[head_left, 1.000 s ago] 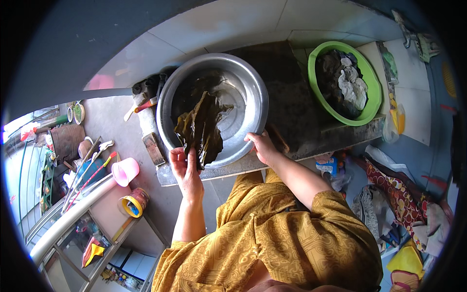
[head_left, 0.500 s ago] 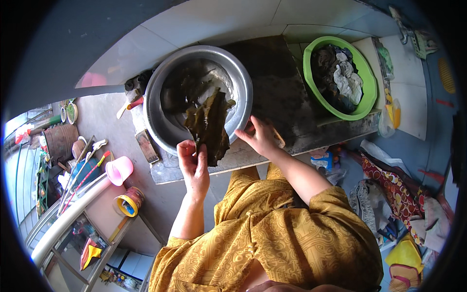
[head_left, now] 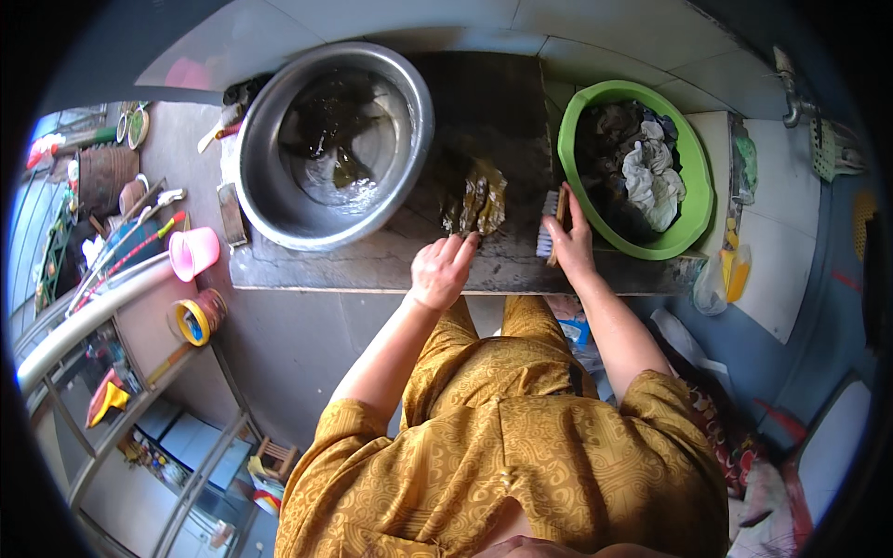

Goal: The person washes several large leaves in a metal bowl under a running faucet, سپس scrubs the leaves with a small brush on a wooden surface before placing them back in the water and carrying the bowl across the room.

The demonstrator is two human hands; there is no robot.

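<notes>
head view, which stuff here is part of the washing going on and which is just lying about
In use:
left hand on the wet olive cloth
right hand on the scrub brush
dark wash slab
steel basin of water
green tub of clothes

Lying about:
pink cup
yellow tape roll
brushes at left

Daylight, even and bright; soft shadows; glare on metal basin [head_left: 333, 153] water; strong fisheye bending, black vignette at rim; focus sharp centrally.

Bare wet slab [head_left: 484, 102] lies open between the steel basin [head_left: 330, 153] and green tub [head_left: 637, 167].
</notes>
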